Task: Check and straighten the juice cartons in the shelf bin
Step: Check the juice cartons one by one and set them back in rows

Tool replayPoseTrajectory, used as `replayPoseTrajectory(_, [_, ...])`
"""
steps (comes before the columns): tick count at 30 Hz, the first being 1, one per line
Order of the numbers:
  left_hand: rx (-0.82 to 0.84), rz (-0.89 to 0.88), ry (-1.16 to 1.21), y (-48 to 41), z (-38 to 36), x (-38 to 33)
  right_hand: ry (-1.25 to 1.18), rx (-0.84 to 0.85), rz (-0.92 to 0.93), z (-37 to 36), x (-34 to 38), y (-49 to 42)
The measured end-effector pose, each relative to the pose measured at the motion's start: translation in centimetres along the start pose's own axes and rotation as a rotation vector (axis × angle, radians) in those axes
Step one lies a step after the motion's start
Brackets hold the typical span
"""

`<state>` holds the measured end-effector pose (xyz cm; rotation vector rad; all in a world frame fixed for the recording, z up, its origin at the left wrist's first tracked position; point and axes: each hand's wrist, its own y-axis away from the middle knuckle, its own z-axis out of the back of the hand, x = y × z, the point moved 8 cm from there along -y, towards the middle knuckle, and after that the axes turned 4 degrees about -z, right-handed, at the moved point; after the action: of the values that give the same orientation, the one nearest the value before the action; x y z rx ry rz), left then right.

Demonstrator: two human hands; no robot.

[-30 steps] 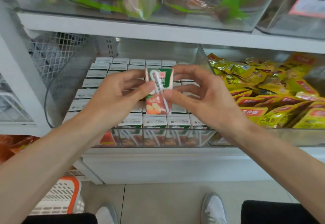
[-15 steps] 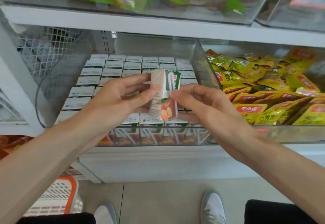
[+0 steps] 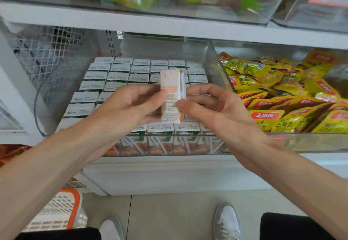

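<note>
Both hands hold one juice carton [image 3: 170, 96] upright above the clear shelf bin [image 3: 169, 143]. The left hand [image 3: 130, 108] pinches its left side with thumb and fingers, and the right hand [image 3: 212, 108] pinches its right edge. Its printed side panel faces the camera. The other cartons [image 3: 120, 76] stand in rows inside the bin.

A juice carton [image 3: 170, 96] stands upright above the cartons [image 3: 120, 76] packed in the shelf bin [image 3: 216, 64], snack packets [image 3: 282, 96] to the right
</note>
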<state>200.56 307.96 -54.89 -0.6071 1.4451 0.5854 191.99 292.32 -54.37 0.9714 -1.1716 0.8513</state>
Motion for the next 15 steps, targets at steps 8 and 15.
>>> replayPoseTrajectory(8, [-0.154,0.014,0.064,0.4,1.3,-0.1,0.116,0.105,0.039,-1.1,0.1,-0.1])
replayPoseTrajectory(15, [-0.231,-0.012,0.075,0.2,2.2,-0.2,0.127,0.107,0.141,-1.2,0.7,-0.1])
